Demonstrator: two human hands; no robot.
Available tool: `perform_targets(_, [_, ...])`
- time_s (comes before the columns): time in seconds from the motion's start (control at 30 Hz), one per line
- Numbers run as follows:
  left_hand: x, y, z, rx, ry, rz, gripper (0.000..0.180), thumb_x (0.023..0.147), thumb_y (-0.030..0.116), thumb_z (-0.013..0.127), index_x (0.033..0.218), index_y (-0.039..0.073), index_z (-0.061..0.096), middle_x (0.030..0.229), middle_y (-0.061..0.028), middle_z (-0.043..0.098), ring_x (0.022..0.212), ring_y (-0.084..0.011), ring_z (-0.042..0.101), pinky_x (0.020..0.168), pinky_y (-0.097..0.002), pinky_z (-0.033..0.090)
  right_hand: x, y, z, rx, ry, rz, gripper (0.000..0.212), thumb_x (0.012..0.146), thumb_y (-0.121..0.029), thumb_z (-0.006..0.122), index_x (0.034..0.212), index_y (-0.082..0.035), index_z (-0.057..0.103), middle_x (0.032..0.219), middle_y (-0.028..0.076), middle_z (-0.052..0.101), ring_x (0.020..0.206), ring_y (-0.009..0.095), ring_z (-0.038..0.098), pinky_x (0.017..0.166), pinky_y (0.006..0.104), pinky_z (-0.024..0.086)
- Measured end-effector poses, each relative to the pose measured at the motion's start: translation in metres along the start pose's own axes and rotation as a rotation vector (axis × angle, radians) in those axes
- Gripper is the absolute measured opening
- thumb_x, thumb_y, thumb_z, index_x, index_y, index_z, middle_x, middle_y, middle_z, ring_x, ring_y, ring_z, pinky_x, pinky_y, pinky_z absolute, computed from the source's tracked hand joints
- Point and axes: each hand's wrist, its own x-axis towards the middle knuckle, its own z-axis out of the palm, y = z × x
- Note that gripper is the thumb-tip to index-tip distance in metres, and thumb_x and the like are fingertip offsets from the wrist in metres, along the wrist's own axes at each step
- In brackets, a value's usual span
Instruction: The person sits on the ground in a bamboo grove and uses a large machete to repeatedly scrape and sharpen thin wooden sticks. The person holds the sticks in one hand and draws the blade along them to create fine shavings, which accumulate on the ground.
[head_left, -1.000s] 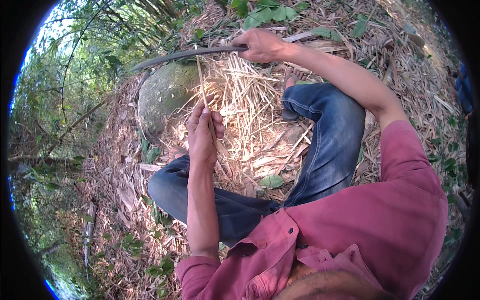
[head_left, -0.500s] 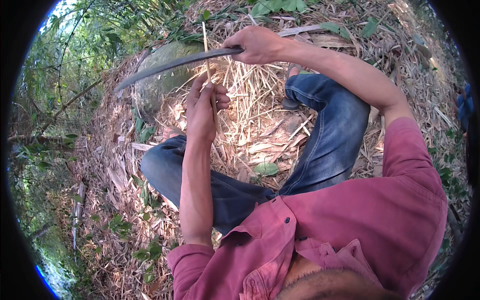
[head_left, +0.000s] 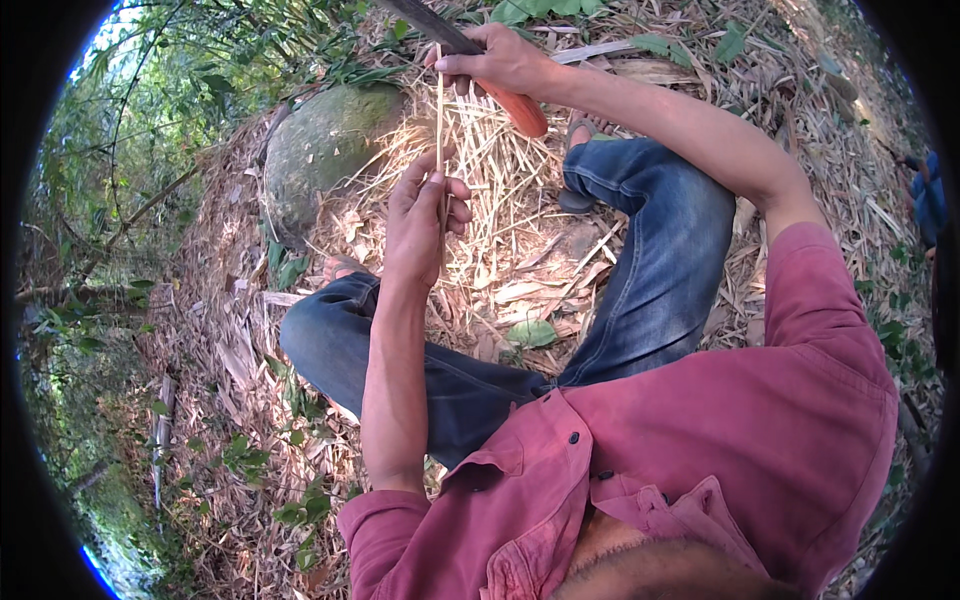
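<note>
A thin pale strip (head_left: 440,115), which looks like split bamboo, stands roughly upright between the thumb and fingers of my left hand (head_left: 415,215). My right hand (head_left: 505,62) is closed around a long knife, whose dark blade (head_left: 425,20) points up and left past the top of the picture. Its orange-red handle (head_left: 522,110) sticks out below my palm. The thumb and fingertips of my right hand meet the upper end of the strip, close beside the blade. Whether they pinch it or only touch it, I cannot tell.
Pale shavings and split pieces (head_left: 510,190) lie heaped between my feet. A mossy round boulder (head_left: 325,145) sits beyond my left foot. My bent legs in jeans (head_left: 665,250) frame the heap. Dry leaf litter, green plants and a blue item (head_left: 928,200) at far right surround me.
The knife has swung from lying across the strip to pointing up and left, its handle now showing. My right hand has come to the strip's top. My left hand has shifted slightly right.
</note>
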Motion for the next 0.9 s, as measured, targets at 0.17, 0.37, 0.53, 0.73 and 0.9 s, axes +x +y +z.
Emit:
perform_targets(0.17, [0.005, 0.006, 0.011, 0.079, 0.065, -0.007, 0.030, 0.097, 0.018, 0.041, 0.122, 0.002, 0.049, 0.084, -0.0056, 0.060, 0.073, -0.0118, 0.061, 0.064, -0.0230, 0.051, -0.003, -0.008, 0.003, -0.049, -0.029, 0.054, 0.019, 0.086, -0.018, 0.062, 0.095, -0.002, 0.066, 0.075, 0.003, 0.066, 0.065, 0.008, 0.062, 0.057, 0.0233, 0.049])
perform_targets(0.37, [0.038, 0.011, 0.003, 0.052, 0.140, 0.082, 0.023, 0.095, 0.021, 0.049, 0.105, 0.003, 0.059, 0.073, -0.0015, 0.059, 0.057, -0.0068, 0.054, 0.049, -0.0195, 0.042, 0.000, -0.007, 0.011, -0.185, -0.083, 0.002, 0.022, 0.085, -0.018, 0.064, 0.101, -0.004, 0.065, 0.074, 0.003, 0.064, 0.065, 0.008, 0.060, 0.057, 0.0234, 0.047])
perform_targets(0.53, [0.040, 0.013, 0.001, -0.044, 0.189, 0.114, 0.018, 0.094, 0.019, 0.052, 0.102, 0.004, 0.060, 0.063, 0.0032, 0.050, 0.044, -0.0012, 0.037, 0.037, -0.0170, 0.024, -0.007, -0.019, 0.006, -0.771, -0.065, -0.168, 0.027, 0.087, -0.029, 0.061, 0.102, -0.007, 0.065, 0.074, 0.010, 0.064, 0.062, 0.019, 0.061, 0.059, 0.0325, 0.048])
perform_targets(0.73, [0.039, 0.014, 0.003, -0.085, 0.266, 0.109, 0.015, 0.093, 0.014, 0.051, 0.098, 0.002, 0.059, 0.068, -0.0018, 0.055, 0.050, -0.0062, 0.045, 0.041, -0.0203, 0.033, -0.020, -0.014, 0.015, -0.925, -0.175, -0.302, 0.020, 0.081, -0.023, 0.061, 0.097, -0.011, 0.063, 0.075, 0.012, 0.062, 0.071, 0.031, 0.062, 0.062, 0.0428, 0.048])
perform_targets(0.9, [0.032, 0.015, 0.001, -0.172, 0.218, 0.146, 0.012, 0.092, 0.011, 0.051, 0.096, 0.002, 0.058, 0.070, -0.0032, 0.056, 0.051, -0.0072, 0.046, 0.042, -0.0206, 0.033, -0.020, -0.016, 0.021, -0.960, -0.195, -0.376, 0.018, 0.079, -0.021, 0.063, 0.093, -0.010, 0.061, 0.074, 0.012, 0.061, 0.071, 0.032, 0.062, 0.063, 0.0438, 0.047])
